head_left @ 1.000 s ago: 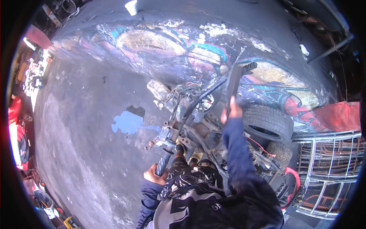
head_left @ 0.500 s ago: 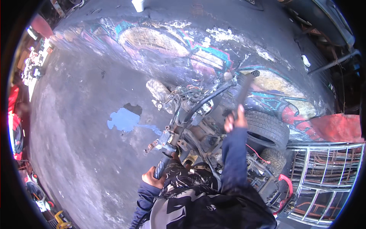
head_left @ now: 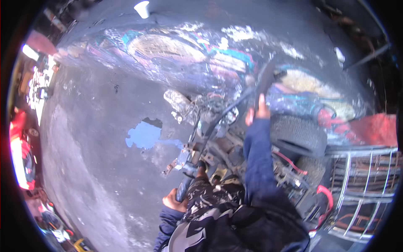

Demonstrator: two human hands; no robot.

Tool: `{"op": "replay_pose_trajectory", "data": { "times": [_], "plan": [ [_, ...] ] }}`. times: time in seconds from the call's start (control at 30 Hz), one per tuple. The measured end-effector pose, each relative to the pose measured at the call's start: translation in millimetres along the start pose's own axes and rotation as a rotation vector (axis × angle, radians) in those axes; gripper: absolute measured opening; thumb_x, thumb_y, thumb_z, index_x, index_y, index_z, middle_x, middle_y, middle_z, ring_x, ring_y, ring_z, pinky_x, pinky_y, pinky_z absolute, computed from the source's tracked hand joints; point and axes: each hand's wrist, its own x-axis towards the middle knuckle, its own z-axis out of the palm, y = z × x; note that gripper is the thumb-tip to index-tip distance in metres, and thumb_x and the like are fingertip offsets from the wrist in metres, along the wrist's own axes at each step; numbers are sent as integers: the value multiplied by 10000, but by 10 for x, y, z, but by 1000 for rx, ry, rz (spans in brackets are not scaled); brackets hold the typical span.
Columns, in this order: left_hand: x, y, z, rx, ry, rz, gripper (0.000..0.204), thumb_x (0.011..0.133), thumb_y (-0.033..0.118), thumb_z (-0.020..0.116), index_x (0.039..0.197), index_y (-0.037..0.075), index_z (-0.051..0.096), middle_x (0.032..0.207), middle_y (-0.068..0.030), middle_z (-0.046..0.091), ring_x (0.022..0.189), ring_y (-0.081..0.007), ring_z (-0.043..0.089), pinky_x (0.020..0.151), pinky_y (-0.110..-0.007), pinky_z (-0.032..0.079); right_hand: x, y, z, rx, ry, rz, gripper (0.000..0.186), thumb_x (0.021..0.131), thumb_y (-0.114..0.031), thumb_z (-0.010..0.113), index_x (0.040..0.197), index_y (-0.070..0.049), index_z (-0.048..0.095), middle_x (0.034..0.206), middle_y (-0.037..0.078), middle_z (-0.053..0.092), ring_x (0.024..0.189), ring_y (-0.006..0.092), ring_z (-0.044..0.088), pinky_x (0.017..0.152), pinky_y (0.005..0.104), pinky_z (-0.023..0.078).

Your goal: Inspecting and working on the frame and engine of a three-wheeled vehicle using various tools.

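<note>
A stripped vehicle frame (head_left: 224,145) with bare wiring stands in front of me, crossed by a long dark handlebar (head_left: 228,110). Near its lower left end, my left hand (head_left: 174,200) is closed around a grey-blue handlebar grip (head_left: 184,187). On the far side my right hand (head_left: 258,110) is raised above the frame. It holds a long, dark, flat strip (head_left: 264,80) pointing up and away; motion blurs it, so its kind cannot be told. A clamp-like metal fitting (head_left: 183,158) sits on the bar just beyond my left hand.
Stacked tyres (head_left: 298,134) lie right of the frame, by a painted wall (head_left: 168,48). A metal rack (head_left: 346,176) and a red curved tube (head_left: 325,199) are at the right. Blue paint (head_left: 143,134) marks the floor at left. A white cup (head_left: 142,9) stands far off.
My right hand has moved up and slightly left with the dark strip, which now points farther away. The left hand stays on the grip. The whole view has shifted a little.
</note>
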Motion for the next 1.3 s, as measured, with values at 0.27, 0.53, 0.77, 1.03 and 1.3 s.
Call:
{"op": "replay_pose_trajectory", "data": {
  "times": [0.27,0.53,0.77,1.03,1.3],
  "plan": [
    [-7,43,-57,-13,-25,-79,183,686,158,683,721,22,567,593,-208,572,585,-405,627,551,-426,489,-609,-569,-345,115,-153,-112,492,910,-568,554,938,-78,519,517,15,413,329,147,380,310,277,283],
    [83,84,-21,0,-43,-75,192,669,159,688,726,35,553,590,-198,562,582,-415,615,545,-424,482,407,-667,-10,55,-44,-14,493,869,-562,628,846,-95,473,555,6,433,369,108,387,330,256,309],
    [34,18,-23,26,-36,-65,192,666,159,683,722,36,546,585,-197,553,583,-423,611,543,-425,482,-681,-229,-503,276,-76,177,475,918,-548,555,854,-80,508,485,17,369,304,139,340,310,296,310],
    [1,64,-50,31,-27,-67,227,665,173,693,695,24,525,564,-185,541,520,-367,596,536,-418,467,313,-733,-183,212,-81,-22,498,896,-581,570,827,-97,473,530,17,425,338,127,375,318,286,296],
    [-18,-41,71,29,19,15,209,679,159,685,693,14,534,555,-170,538,508,-354,591,520,-413,458,-34,166,66,-52,56,-20,492,877,-561,610,920,-81,513,480,26,392,314,152,372,315,305,310]
  ]
}}
